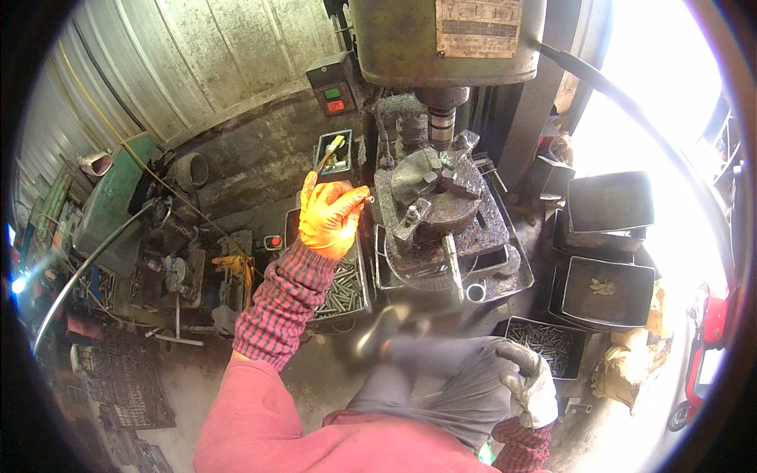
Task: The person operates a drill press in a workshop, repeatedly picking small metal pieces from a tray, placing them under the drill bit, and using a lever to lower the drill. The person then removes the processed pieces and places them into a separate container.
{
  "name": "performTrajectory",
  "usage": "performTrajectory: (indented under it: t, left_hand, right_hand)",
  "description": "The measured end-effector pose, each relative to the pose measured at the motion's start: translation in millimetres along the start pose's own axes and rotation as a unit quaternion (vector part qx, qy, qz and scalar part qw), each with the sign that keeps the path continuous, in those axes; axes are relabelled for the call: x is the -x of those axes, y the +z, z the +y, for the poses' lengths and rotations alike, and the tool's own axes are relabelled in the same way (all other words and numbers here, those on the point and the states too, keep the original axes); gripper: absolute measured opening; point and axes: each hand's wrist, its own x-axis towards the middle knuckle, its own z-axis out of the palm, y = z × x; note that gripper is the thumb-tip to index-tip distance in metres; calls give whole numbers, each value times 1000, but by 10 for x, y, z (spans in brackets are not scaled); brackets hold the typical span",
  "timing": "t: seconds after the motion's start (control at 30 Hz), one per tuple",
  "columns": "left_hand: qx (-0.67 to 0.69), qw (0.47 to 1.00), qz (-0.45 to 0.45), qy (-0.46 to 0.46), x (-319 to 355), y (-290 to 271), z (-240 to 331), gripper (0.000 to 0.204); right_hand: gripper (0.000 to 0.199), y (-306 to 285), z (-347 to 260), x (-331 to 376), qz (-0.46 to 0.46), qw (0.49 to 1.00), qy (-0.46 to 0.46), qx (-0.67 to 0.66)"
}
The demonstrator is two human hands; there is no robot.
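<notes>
My left hand (330,214), in an orange glove, is raised beside a round chuck (432,195) on the table of a green drill press (446,39). Its fingers are closed on a small metal piece (367,199) pointing toward the chuck's left side. The spindle (441,126) hangs just above the chuck. My right hand (530,385), in a grey glove, rests low on my knee with fingers curled, holding nothing that I can see. A tray of short metal rods (345,290) lies under my left forearm.
Another tray of rods (547,344) sits by my right knee. Dark metal bins (607,290) stack at the right. A switch box with green and red buttons (334,83) is mounted left of the press. A cluttered bench (158,260) stands at the left.
</notes>
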Motion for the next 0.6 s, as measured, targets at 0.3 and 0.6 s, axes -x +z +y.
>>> performTrajectory:
  t: [0.3, 0.6]
  left_hand:
    - [-9, 1000, -4, -4, 184, -186, 0, 33]
    - [260, 775, 114, -565, 2294, -813, -966, 14]
  right_hand:
    - [74, 47, 59, 1, 17, 1000, -10, 4]
    - [66, 263, 166, -37, -47, 995, 51, 74]
